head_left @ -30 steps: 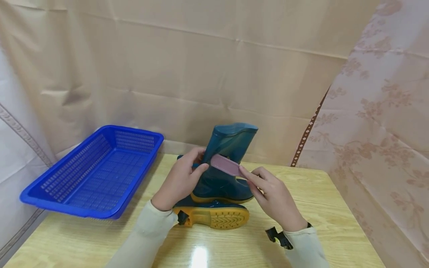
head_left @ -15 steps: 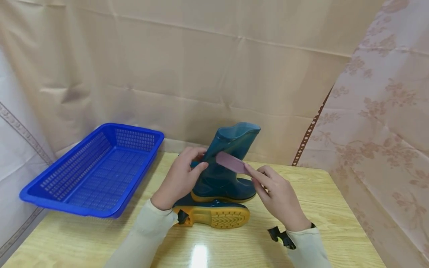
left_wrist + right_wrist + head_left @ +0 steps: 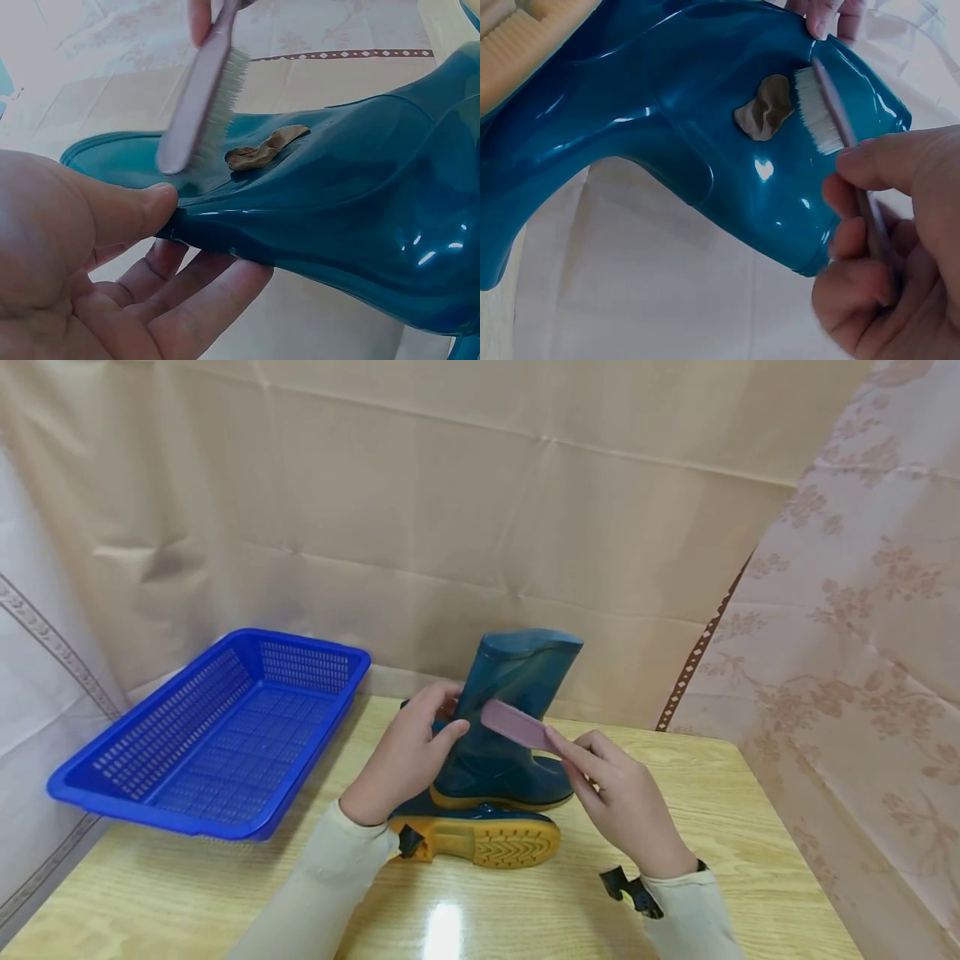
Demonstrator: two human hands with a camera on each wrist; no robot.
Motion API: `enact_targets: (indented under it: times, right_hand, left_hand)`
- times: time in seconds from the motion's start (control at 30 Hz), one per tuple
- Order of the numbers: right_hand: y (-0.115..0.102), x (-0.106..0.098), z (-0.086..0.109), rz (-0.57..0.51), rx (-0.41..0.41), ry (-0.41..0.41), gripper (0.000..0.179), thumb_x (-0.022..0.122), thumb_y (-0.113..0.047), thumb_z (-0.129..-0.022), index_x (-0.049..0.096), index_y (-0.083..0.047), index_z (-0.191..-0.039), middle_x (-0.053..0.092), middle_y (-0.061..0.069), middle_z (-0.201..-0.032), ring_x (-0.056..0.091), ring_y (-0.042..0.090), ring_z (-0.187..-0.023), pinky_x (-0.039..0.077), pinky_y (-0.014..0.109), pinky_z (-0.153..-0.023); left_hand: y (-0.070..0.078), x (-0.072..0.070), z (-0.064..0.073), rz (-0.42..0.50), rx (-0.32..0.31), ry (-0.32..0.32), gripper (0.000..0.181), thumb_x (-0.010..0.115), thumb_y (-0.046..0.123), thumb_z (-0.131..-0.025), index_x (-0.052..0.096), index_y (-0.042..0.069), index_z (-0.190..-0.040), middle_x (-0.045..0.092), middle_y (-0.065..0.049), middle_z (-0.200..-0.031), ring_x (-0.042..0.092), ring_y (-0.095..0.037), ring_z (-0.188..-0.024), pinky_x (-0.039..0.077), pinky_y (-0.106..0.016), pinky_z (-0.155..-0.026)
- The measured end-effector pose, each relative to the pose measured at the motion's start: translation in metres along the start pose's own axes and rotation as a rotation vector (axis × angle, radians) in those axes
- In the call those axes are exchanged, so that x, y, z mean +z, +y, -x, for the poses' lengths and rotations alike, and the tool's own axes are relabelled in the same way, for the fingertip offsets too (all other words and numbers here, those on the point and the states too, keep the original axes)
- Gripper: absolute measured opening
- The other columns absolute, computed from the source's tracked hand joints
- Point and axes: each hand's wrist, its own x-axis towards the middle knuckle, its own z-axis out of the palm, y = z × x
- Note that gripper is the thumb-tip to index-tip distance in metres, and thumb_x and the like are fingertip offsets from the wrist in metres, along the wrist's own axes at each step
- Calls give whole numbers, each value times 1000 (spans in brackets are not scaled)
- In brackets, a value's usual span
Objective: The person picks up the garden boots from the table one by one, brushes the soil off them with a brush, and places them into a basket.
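Note:
A teal rubber boot (image 3: 525,672) with a yellow sole stands leaning slightly on the table. My left hand (image 3: 401,756) pinches the back of its shaft, thumb on the near side and fingers behind. In my right hand (image 3: 626,802) is a mauve-backed brush (image 3: 513,725) with pale bristles, gripped by its handle. The bristles face the shaft, beside a brown, mud-like lump (image 3: 765,109) stuck to it; whether they touch the boot I cannot tell. A matching boot lies on its side in front, showing its yellow tread (image 3: 517,845).
To the left sits a blue plastic basket (image 3: 300,781) with slotted walls. Beneath everything is a light wood-grain table (image 3: 660,910). Beige cloth (image 3: 405,527) hangs behind, and a flowered pink cloth (image 3: 862,693) hangs at the right.
The brush and right hand have shifted a little to the right along the shaft. The boot's top has swayed slightly. My left hand keeps its hold.

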Motion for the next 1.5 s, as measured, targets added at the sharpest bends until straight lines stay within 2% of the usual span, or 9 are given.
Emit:
enact_targets:
  times: [0.2, 0.33, 0.6, 0.73, 0.93, 1.1, 1.2, 1.5]
  right_hand:
    - [-1, 0, 2, -37, 94, -43, 48, 71, -1, -96, 65, -16, -141, 60, -8, -94, 39, 3, -64, 36, 19, -52]
    - [-1, -1, 2, -42, 116, -54, 47, 71, -1, -96, 66, -16, -141, 60, -9, -94, 39, 2, -64, 36, 20, -52]
    - [-3, 0, 1, 19, 105, -55, 58, 75, -3, -93, 58, -13, -148, 57, -4, -87, 40, 5, -65, 37, 20, -53]
    - [-2, 0, 1, 5, 102, -29, 54, 75, -3, -94, 62, -15, -145, 59, -3, -89, 41, 5, -65, 38, 20, -52]
    - [-1, 0, 1, -7, 41, 42, 55, 76, 1, -91, 65, -18, -142, 63, -2, -95, 41, 4, -64, 37, 20, -51]
    - [-1, -2, 1, 18, 42, 90, 57, 78, 3, -88, 66, -17, -141, 63, 0, -95, 41, 5, -64, 36, 20, -51]
    - [-2, -2, 1, 25, 40, 94, 56, 78, 3, -88, 67, -16, -140, 63, 0, -94, 41, 6, -64, 36, 21, -51]
    - [0, 1, 0, 32, 45, 102, 55, 79, 4, -87, 68, -15, -138, 63, 0, -90, 39, 5, -62, 34, 20, -50]
  left_hand:
    - [2, -1, 0, -14, 2, -9, 28, 61, 13, -105, 57, 14, -133, 61, -2, -123, 58, -21, -110, 52, -45, -98]
    - [2, -2, 0, -3, -9, -20, 28, 61, 14, -106, 56, 13, -133, 61, -3, -123, 58, -22, -111, 52, -45, -98]
    - [-3, -3, 1, 69, -25, -34, 33, 65, 17, -103, 53, 15, -134, 60, -3, -120, 58, -20, -111, 53, -43, -97]
    - [-2, -4, 2, 94, -39, -45, 35, 69, 16, -101, 53, 16, -133, 60, -2, -119, 58, -20, -110, 57, -43, -95]
    - [0, -4, 2, 30, -39, -8, 29, 70, 18, -100, 58, 16, -127, 64, -1, -112, 61, -20, -105, 55, -43, -91]
    - [1, -5, 2, 16, -42, 8, 30, 70, 26, -101, 60, 16, -127, 65, 0, -111, 63, -20, -105, 56, -44, -90]
    - [-1, -4, 2, 14, -22, 10, 30, 67, 29, -103, 60, 16, -129, 65, 0, -112, 62, -19, -104, 55, -44, -92]
    - [-2, -5, 0, -20, 15, 5, 29, 61, 27, -106, 59, 19, -134, 65, 0, -112, 60, -18, -100, 53, -42, -87]
